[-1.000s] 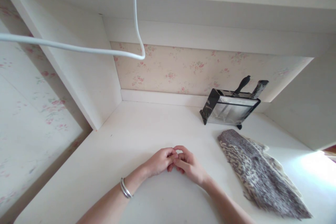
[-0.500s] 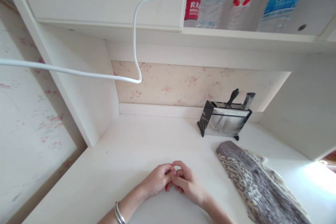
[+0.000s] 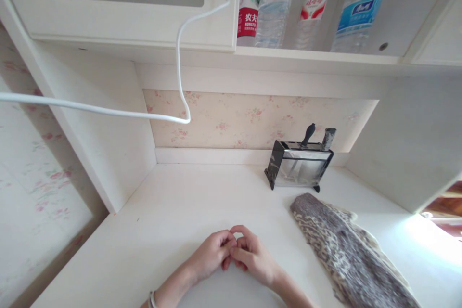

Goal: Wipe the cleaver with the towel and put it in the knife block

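Note:
My left hand (image 3: 212,255) and my right hand (image 3: 255,256) meet over the white countertop (image 3: 173,197), near its front. Their curled fingers touch at the tips and thumbs, with the right index finger arched over the left fingers. Both are closed. The inside of the fingers is hidden, so I cannot make out whether anything small is between them. A silvery bracelet (image 3: 152,300) circles my left wrist.
A knife block (image 3: 301,166) with two handles stands at the back right. Nearer lies a grey-brown patterned cloth (image 3: 346,245). Overhead, a white cable (image 3: 126,113) crosses before a cabinet (image 3: 137,24). Several plastic bottles (image 3: 276,14) stand on the shelf.
The view has shifted slightly right and upward, so the cabinet, bottles and knife block appear further left. My hands keep the same closed, touching pose.

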Action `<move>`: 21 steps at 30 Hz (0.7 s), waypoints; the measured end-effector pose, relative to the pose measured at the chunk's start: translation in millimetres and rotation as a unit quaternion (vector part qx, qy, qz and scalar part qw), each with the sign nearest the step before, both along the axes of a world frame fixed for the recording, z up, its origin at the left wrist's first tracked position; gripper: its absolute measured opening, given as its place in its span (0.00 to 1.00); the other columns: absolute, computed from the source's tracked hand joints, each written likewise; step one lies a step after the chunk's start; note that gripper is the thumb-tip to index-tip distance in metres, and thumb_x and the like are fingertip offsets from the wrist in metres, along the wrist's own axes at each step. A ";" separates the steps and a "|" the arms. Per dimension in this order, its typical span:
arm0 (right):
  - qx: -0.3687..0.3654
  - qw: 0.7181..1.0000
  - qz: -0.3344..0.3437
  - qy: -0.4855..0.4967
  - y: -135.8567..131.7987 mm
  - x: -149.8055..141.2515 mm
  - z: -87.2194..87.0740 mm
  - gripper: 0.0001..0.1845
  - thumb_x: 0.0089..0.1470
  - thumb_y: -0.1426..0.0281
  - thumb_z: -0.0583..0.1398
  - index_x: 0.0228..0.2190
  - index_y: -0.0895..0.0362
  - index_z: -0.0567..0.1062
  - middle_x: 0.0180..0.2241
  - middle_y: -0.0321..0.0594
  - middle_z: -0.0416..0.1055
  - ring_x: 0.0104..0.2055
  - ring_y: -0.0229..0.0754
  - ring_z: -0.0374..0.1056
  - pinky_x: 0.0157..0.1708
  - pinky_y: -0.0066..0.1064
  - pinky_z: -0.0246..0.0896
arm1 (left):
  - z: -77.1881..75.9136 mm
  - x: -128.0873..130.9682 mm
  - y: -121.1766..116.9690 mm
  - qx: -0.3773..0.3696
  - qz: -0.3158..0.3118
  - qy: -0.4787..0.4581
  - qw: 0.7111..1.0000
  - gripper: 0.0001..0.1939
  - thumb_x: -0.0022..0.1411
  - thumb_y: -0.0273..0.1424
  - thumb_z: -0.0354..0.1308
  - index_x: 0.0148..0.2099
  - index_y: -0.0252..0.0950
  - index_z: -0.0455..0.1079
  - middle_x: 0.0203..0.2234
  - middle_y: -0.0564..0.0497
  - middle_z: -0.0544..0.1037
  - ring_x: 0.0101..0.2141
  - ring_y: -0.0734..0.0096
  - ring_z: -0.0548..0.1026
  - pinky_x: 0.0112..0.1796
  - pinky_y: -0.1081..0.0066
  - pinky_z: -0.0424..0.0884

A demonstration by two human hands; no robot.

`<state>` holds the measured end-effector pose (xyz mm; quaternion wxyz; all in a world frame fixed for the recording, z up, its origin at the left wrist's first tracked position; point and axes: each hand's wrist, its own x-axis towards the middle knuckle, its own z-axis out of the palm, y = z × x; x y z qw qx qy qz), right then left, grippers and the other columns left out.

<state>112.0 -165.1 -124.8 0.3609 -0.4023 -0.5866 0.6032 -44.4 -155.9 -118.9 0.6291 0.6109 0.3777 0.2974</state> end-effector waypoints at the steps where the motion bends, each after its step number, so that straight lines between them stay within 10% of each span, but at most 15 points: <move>1: -0.001 1.000 0.000 0.001 0.0 0.1 0.1 0.17 0.47 0.74 0.56 0.42 0.58 0.66 0.19 0.32 0.70 0.17 0.31 0.55 0.17 0.22 0.47 | 0.0 0.0 0.0 -0.001 0.002 0.002 1.000 0.19 0.61 0.46 0.50 0.30 0.35 0.60 0.16 0.57 0.66 0.21 0.73 0.67 0.24 0.73 0.58; 21: -0.009 1.000 0.008 -0.011 -0.9 3.5 2.7 0.18 0.47 0.74 0.56 0.43 0.57 0.65 0.18 0.30 0.67 0.19 0.32 0.56 0.19 0.22 0.50 | -0.6 0.1 0.6 0.002 -0.004 0.017 1.000 0.20 0.61 0.48 0.49 0.31 0.34 0.62 0.16 0.56 0.68 0.20 0.76 0.64 0.23 0.74 0.55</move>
